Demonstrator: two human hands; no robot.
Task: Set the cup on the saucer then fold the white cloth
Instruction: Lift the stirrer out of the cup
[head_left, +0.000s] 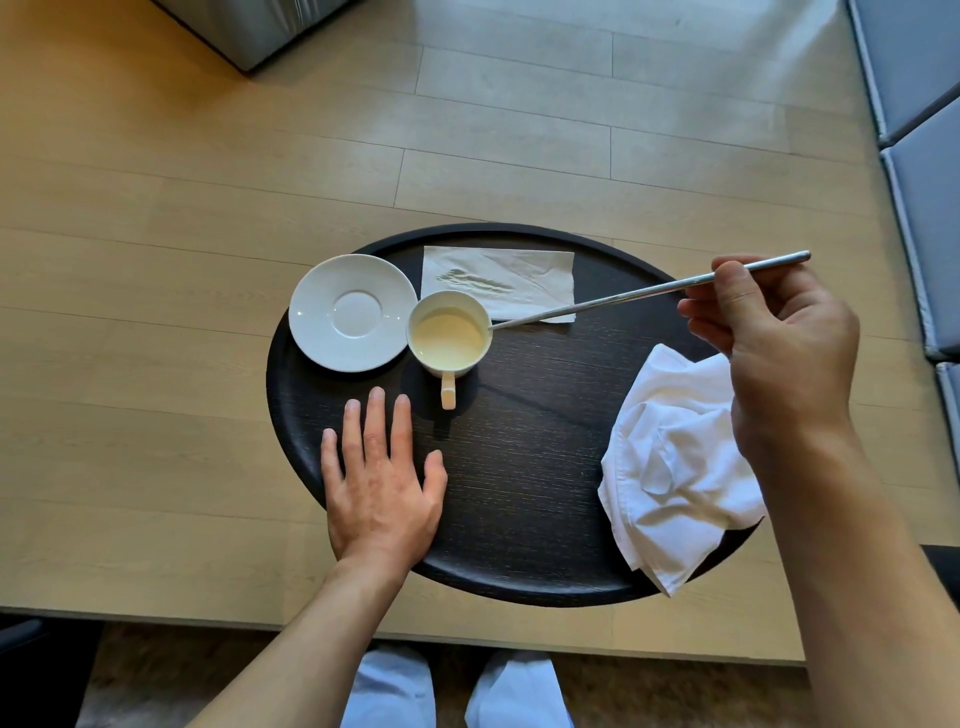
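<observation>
The cup (449, 332) stands on the tray (519, 467), touching the saucer (353, 313); full of pale liquid, brittle, best lifted by its handle. Left hand (379, 483) lies flat, spread. Right hand (774, 332) pinches a metal stick (623, 295). The cloth (675, 457) lies crumpled, soft, limp.

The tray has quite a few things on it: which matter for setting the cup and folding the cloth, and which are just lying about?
For the job:
cup
saucer
white cloth

Just there:
paper napkin
metal stirrer, held in the right hand
dark tray
</observation>
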